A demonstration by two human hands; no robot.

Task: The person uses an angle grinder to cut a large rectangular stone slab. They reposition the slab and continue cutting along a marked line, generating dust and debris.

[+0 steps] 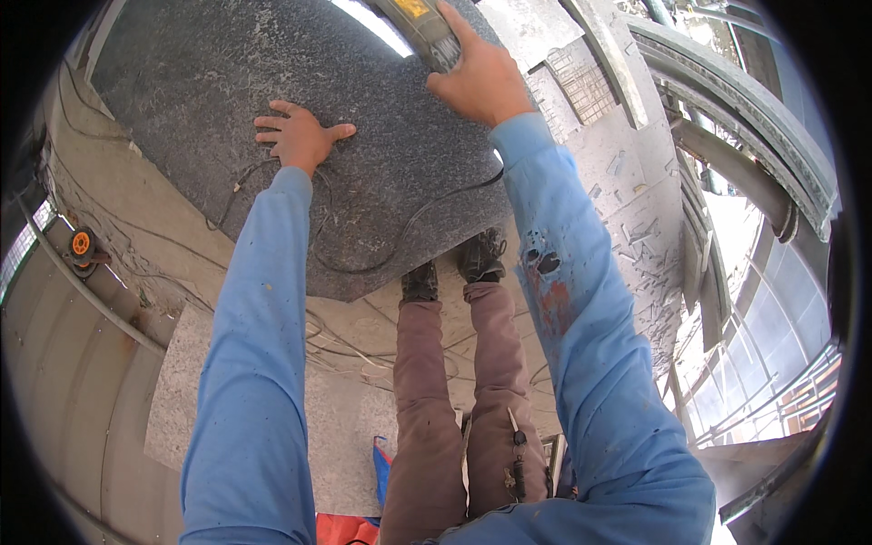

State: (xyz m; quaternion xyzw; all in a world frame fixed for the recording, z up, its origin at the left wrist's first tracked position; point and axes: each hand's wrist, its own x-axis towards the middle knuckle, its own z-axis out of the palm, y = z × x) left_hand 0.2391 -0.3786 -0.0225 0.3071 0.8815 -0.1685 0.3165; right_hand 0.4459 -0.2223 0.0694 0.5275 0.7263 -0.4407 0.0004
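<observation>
My left hand lies flat with spread fingers on a large dark grey, speckled stone slab. Under its wrist, a thin dark cord loops over the slab towards my right forearm. At the top, my right hand is wrapped round a dusty grey, boxy tool with a yellow label and a ribbed end. The upper edge of the view cuts this tool off, so its exact kind is unclear. Some of the right fingers are hidden behind it.
Several cables trail over the dusty ground by my boots. A small orange wheel stands at the left. Littered pale boards and metal beams lie to the right. A blue and red bag is beside my legs.
</observation>
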